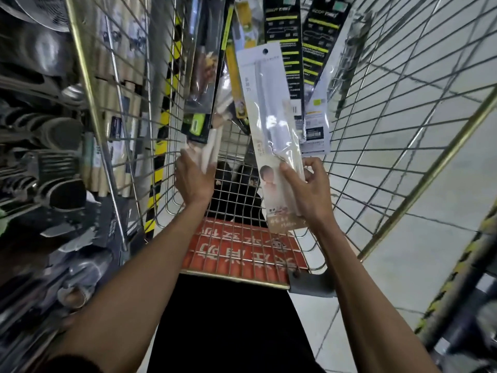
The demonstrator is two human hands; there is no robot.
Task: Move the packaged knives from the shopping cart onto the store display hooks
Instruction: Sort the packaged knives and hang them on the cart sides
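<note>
I look down into a wire shopping cart (172, 130). My right hand (309, 189) grips the lower part of a long white packaged knife (269, 109), held upright above the cart with its hang hole at the top. My left hand (192, 179) reaches into the cart and closes on a bundle of pale packaged knives (215, 141) leaning against the left wall. More packaged knives stand at the cart's far end: black-and-yellow packs (287, 36), a dark pack (204, 65) and a yellow one (234, 74).
Store shelves with metal pans and ladles (40, 125) run along the left. A red sign panel (242, 249) sits on the cart's near end. Tiled floor (430, 197) lies to the right, with a yellow-black striped edge (457, 265) at lower right.
</note>
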